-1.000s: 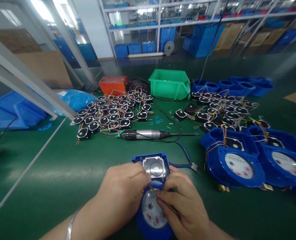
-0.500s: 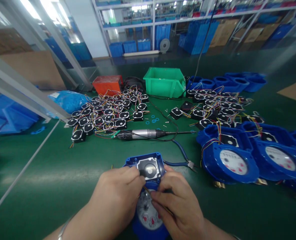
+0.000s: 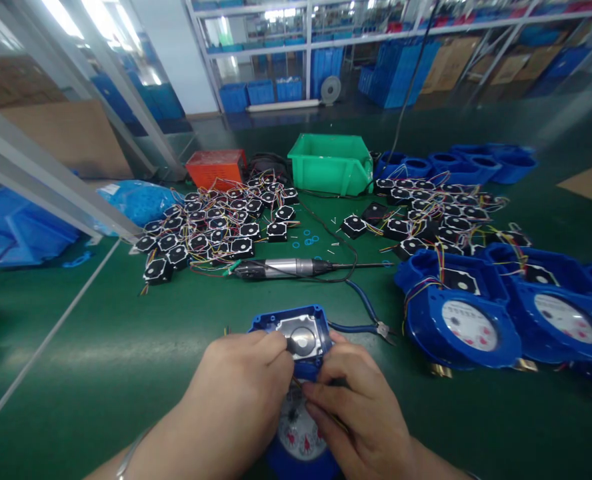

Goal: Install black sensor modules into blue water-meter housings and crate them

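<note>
A blue water meter (image 3: pixel 303 465) with a white dial and red pointers stands at the bottom centre. In its upper compartment sits a black-and-white module (image 3: pixel 302 339). My left hand (image 3: pixel 249 387) is closed at the compartment's near left edge, its fingertips hidden behind its own knuckles. Thin wires (image 3: pixel 337 421) cross the dial, pinched between the thumb and fingers of my right hand (image 3: pixel 359 400). The wires run toward my left fingertips, but whether those grip them is hidden. Right-hand fingers also rest along the meter's right side.
An electric screwdriver (image 3: pixel 291 269) and blue-handled cutting pliers (image 3: pixel 363 313) lie beyond the meter. Wired black modules (image 3: pixel 216 223) spread behind, with small blue rings and screws nearby. A green bin (image 3: pixel 331 167) and orange box (image 3: pixel 216 168) stand farther back. More blue meters (image 3: pixel 459 310) stand right.
My left hand has shifted slightly right over the meter, covering more of the dial's left side. My right hand keeps its pinch on the wires.
</note>
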### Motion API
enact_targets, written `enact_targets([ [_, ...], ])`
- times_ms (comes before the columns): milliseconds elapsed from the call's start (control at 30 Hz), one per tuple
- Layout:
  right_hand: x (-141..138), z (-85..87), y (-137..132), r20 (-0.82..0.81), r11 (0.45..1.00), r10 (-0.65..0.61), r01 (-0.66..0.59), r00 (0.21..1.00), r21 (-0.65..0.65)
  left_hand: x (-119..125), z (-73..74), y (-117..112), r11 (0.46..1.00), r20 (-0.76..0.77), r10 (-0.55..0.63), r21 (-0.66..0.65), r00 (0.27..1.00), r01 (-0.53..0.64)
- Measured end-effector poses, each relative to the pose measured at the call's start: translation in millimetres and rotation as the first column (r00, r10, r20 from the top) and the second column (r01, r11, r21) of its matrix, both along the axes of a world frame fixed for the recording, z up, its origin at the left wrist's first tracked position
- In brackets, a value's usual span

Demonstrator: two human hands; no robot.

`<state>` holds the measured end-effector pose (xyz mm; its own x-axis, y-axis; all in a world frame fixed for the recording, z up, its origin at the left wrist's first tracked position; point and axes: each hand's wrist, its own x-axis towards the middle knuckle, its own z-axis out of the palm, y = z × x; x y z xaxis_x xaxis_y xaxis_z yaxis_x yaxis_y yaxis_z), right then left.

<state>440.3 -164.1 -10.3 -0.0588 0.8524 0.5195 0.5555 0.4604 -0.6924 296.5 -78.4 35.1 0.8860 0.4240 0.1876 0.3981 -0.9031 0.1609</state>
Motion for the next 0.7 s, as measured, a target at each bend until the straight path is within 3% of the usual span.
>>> enact_targets([
  [267, 0, 0.2, -1, -0.034, 0.999, -0.032, 0.033, 0.999, 0.042, 5, 2.3, 0, 0.995, -0.181, -0.062, 0.063, 0.982, 0.074],
  [567, -1, -0.9, -1, -0.035, 0.998, -0.041, 0.043, 0.999, 0.036, 1, -8.2, 12, 0.982, -0.222, -0.051, -0.19, 0.974, 0.008],
  [700, 0, -0.9, -1, -0.046, 0.999, -0.031, 0.032, 0.998, 0.033, -1, -0.4, 8, 0.971, -0.161, -0.016, -0.236, 0.987, -0.023],
])
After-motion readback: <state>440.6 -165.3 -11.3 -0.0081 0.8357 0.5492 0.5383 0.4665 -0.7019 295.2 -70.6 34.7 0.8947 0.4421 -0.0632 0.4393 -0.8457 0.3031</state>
